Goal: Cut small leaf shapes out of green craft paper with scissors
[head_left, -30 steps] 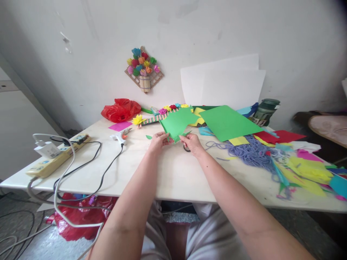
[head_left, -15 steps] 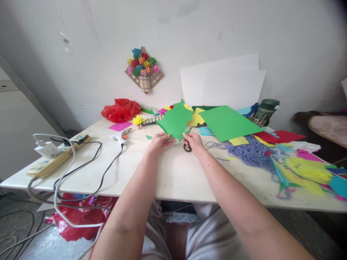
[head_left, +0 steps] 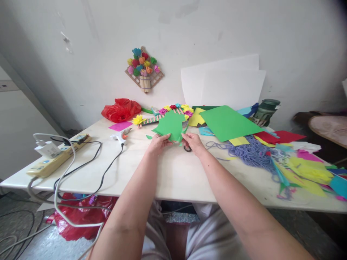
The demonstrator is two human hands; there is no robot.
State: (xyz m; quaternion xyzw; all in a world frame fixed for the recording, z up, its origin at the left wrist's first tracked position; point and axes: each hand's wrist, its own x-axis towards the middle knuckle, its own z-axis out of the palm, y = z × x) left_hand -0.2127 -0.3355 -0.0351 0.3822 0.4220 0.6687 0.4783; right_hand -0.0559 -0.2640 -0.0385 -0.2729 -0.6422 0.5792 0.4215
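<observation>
Green paper (head_left: pixel 168 125) pinched in the fingers of the left hand (head_left: pixel 159 142) over the desk (head_left: pixel 184 177), toward its far edge; just turned, baring paper flowers (head_left: pixel 187 108) behind, seemingly angling another side to scissors (head_left: pixel 187 149) gripped in the right hand (head_left: pixel 194 142).

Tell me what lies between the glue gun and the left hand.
In the head view, a small green leaf-shaped piece lies between the glue gun and the left hand, nearer the hand.
</observation>
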